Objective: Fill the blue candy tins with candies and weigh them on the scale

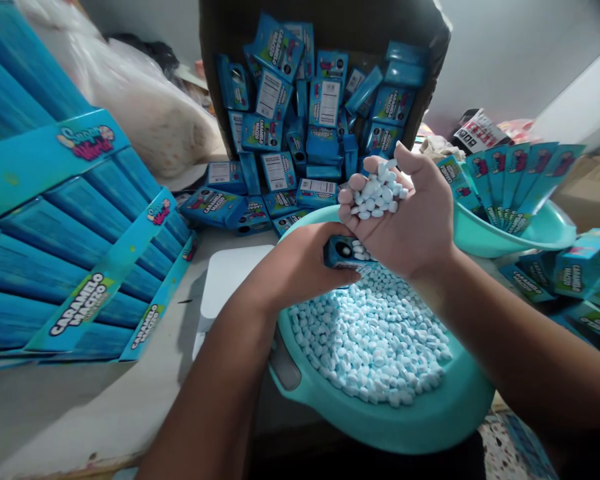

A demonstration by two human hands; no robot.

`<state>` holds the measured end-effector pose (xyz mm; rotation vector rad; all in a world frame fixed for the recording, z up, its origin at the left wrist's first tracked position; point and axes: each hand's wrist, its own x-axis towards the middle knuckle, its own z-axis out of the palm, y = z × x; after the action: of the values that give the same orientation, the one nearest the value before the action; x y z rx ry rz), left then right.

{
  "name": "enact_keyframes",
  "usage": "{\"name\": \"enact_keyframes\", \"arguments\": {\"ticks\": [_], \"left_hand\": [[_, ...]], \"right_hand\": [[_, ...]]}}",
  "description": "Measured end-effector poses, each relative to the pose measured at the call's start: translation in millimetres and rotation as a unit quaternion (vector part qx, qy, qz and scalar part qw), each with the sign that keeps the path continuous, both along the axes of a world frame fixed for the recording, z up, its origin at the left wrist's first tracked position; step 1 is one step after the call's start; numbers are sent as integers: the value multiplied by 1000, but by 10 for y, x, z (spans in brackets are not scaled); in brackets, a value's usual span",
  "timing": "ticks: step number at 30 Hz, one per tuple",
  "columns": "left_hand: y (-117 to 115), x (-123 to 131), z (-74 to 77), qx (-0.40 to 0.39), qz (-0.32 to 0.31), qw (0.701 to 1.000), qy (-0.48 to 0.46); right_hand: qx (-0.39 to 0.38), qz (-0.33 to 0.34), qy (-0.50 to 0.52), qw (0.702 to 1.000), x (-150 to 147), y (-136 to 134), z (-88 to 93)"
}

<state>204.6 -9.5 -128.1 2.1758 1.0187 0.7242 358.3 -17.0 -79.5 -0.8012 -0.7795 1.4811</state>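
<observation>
My left hand (303,263) grips a small blue candy box (338,251) over the far side of a turquoise basin (385,423). A round dark opening shows on the box, and some white candies (361,251) lie at its right end. Palm up above the basin, my right hand (410,217) is cupped around a heap of small pale candies (379,193), close to the box. Many more pale blue-white candies (375,347) fill the basin. My fingers hide part of the box.
A dark carton (325,33) of blue boxes lies behind, with boxes (215,207) spilling onto the table. Display packs (80,267) stand at left, beside a white flat device (233,277). At right are a second turquoise bowl (550,237) holding folded cards and more boxes (580,273).
</observation>
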Motion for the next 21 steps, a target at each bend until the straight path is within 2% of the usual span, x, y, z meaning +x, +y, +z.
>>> {"name": "enact_keyframes", "arguments": {"ticks": [8, 21], "left_hand": [[6, -1, -10, 7, -6, 1000, -2], [25, -12, -35, -8, -7, 1000, -22]], "right_hand": [[-16, -12, -9, 1000, -46, -49, 71], [57, 44, -77, 994, -19, -54, 48]]}}
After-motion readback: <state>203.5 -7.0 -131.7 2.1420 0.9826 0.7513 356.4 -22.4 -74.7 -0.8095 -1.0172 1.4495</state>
